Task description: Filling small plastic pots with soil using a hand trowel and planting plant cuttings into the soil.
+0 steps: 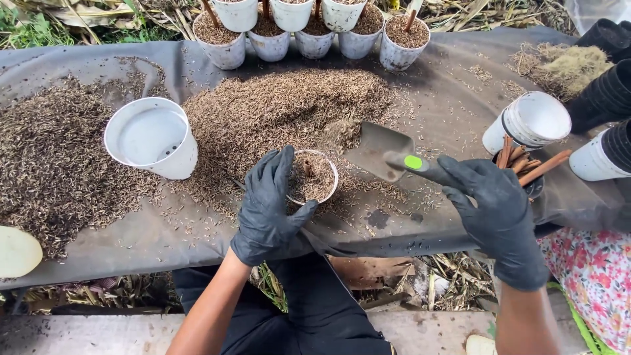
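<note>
Gripping a small white pot with the left hand, black glove on, fingers wrapped round the pot's left rim and thumb curled on the near side; grip clamped on the pot. Pot sits mid-tabletop, near edge of the big husk pile, filled almost to the rim with brown husk. Right hand, also black-gloved, closed round the handle of a grey scoop with a green dot on the handle; grip clamped on it. Scoop blade lies just right of the pot, tip toward the pile, a little husk on it. Black sheet covers the tabletop. Empty white pot tipped on its side to the left, in front of a second husk heap. Row of filled white pots along the far edge, some with sticks poking up. Right side: stacked white pots lying sideways, brown sticks in a dark container just past the right hand, black pots far right. Floral cloth at near right.
</note>
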